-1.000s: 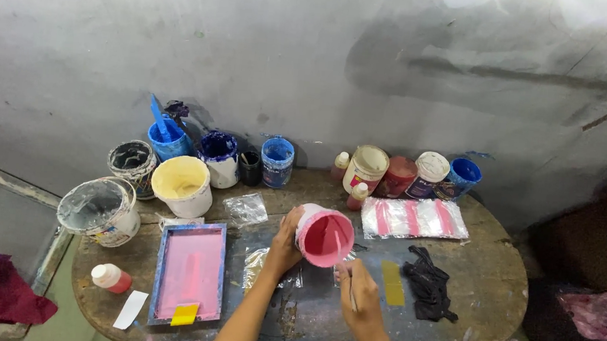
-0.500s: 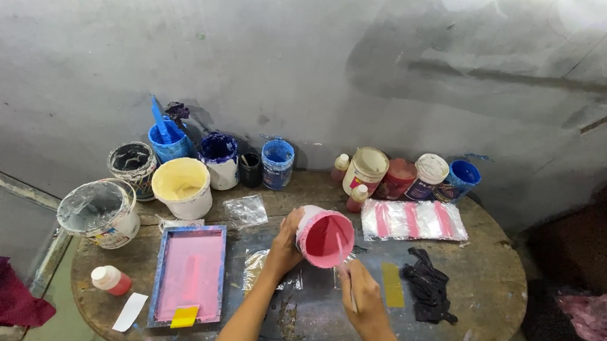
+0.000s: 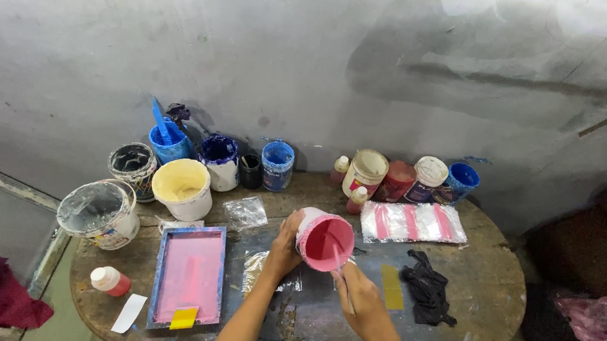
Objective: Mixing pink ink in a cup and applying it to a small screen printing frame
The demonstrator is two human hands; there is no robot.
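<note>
My left hand (image 3: 283, 249) grips a tub of pink paint (image 3: 323, 240), tilted toward me above the middle of the wooden table (image 3: 488, 276). My right hand (image 3: 360, 298) holds a thin stirring stick (image 3: 340, 263) whose tip reaches into the pink paint. To the left lies a blue-framed printing screen (image 3: 188, 277) covered in pink, with a small yellow squeegee (image 3: 183, 318) at its near end.
Along the wall stand several paint pots: a cream one (image 3: 182, 187), blue ones (image 3: 277, 164), a white bucket (image 3: 98, 212) and lidded jars (image 3: 365, 172). A clear bag with pink stripes (image 3: 412, 222), a black rag (image 3: 427, 295) and a small red bottle (image 3: 110, 281) also lie on the table.
</note>
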